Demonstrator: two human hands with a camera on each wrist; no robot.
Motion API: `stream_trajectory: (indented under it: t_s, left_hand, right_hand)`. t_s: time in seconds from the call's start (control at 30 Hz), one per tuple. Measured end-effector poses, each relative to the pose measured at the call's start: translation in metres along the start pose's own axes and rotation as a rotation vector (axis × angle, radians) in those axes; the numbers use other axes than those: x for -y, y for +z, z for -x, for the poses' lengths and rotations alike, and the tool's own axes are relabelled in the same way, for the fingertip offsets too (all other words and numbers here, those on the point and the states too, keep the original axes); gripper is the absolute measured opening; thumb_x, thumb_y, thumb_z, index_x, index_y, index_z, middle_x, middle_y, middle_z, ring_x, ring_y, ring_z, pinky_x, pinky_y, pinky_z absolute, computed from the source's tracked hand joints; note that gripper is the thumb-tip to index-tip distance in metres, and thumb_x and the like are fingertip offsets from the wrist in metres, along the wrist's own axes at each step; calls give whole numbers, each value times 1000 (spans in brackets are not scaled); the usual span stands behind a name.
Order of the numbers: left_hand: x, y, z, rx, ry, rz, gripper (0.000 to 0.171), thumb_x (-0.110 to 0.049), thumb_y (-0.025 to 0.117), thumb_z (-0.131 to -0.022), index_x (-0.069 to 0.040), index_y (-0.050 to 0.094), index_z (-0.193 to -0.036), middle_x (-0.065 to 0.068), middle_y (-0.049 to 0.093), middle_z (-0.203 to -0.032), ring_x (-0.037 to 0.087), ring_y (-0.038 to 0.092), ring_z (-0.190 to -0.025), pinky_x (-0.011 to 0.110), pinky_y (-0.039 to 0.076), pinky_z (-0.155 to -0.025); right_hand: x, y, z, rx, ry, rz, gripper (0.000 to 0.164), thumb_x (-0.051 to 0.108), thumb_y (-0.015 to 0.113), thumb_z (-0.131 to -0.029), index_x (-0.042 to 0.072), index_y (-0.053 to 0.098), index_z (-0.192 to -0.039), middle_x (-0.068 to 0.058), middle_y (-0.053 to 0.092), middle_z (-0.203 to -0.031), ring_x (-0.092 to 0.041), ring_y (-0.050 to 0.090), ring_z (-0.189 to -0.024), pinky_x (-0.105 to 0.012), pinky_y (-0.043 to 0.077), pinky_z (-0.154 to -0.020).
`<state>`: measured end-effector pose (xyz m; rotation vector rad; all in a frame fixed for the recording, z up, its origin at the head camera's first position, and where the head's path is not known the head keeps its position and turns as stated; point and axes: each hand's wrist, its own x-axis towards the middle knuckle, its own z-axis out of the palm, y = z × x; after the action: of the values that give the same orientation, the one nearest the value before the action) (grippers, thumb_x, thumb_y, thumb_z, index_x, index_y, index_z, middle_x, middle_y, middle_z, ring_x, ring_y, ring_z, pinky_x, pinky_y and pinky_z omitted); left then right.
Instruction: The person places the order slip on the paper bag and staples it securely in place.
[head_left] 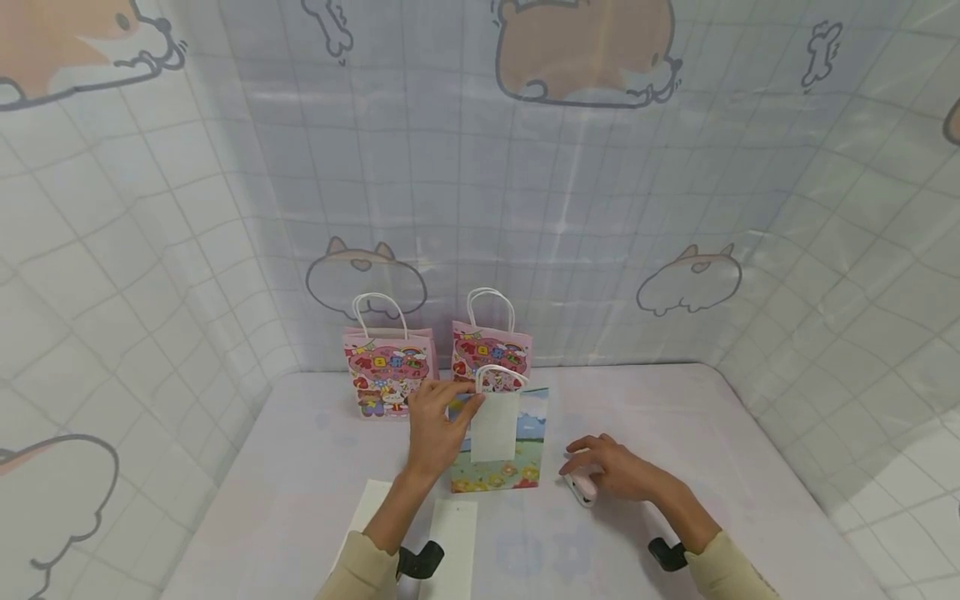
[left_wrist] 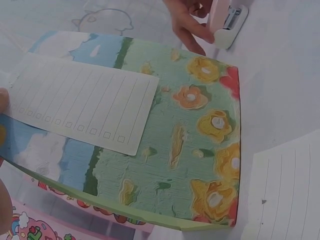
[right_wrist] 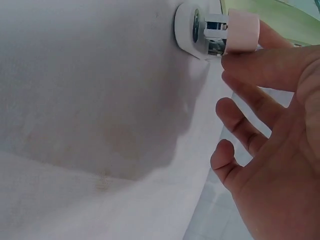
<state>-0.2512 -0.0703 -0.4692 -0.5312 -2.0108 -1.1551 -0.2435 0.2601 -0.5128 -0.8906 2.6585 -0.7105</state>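
Note:
A paper gift bag [head_left: 498,477] with painted flowers, blue sky and white handles [head_left: 501,367] stands upright on the table. Against its front lies a lined white slip of paper [head_left: 494,427] with a column of small checkboxes, plainest in the left wrist view. My left hand [head_left: 437,425] pinches the slip and the bag's upper edge between thumb and fingers. To the bag's right, my right hand [head_left: 617,468] holds a small pink and white stapler [right_wrist: 243,31] between thumb and index finger, low over the tabletop. Its other fingers are loosely bent.
Two pink cartoon gift bags [head_left: 390,371] [head_left: 491,348] stand at the back, one partly behind the flowered bag. Two more white paper strips [head_left: 453,542] lie near the front, one partly under my left forearm. Patterned curtains [head_left: 480,183] enclose the table [head_left: 645,400].

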Motion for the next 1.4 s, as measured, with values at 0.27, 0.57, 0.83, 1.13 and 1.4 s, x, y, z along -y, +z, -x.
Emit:
stream_trajectory:
  t_s: [0.27,0.57,0.83,1.13,1.4]
  left_hand:
    - [-2,-1,0,5,-6,6,16,-24,81,-86,-15,77,-98,0,76,-98,19,53,-90,50,29,-89]
    - [-1,0,1,5,-18,13,16,-24,81,-86,-15,78,-98,-1,76,-97,18,52,-90,49,29,-88]
    - [-2,0,1,-6,-15,10,16,-24,82,-85,-15,78,-97,-1,76,-97,17,52,-88,48,29,-87]
    - [0,1,1,-8,-4,14,16,-24,82,-85,-15,78,-97,-1,76,-97,18,52,-88,48,29,-86]
    - [0,1,1,-1,-9,13,16,-25,81,-86,-14,78,-98,0,76,-99,18,52,-89,47,29,-87]
  right_hand:
    - [0,0,3,-16,28,40,36,5,74,-86,24,75,-116,-9,60,-131,-34,49,-120,-63,39,-98]
    - [-3,3,2,-23,99,10,28,20,81,-85,26,74,-111,0,62,-125,-26,50,-118,-59,41,-96]
    - [0,5,1,-28,205,-20,26,29,85,-80,27,70,-102,6,63,-116,-21,51,-110,-56,41,-97]
    - [-2,10,3,-19,251,-40,34,41,86,-77,23,67,-99,7,61,-102,-19,50,-98,-47,43,-88]
    - [-4,11,5,-9,230,-28,32,42,85,-77,22,66,-94,8,59,-93,-17,49,-91,-41,43,-82]
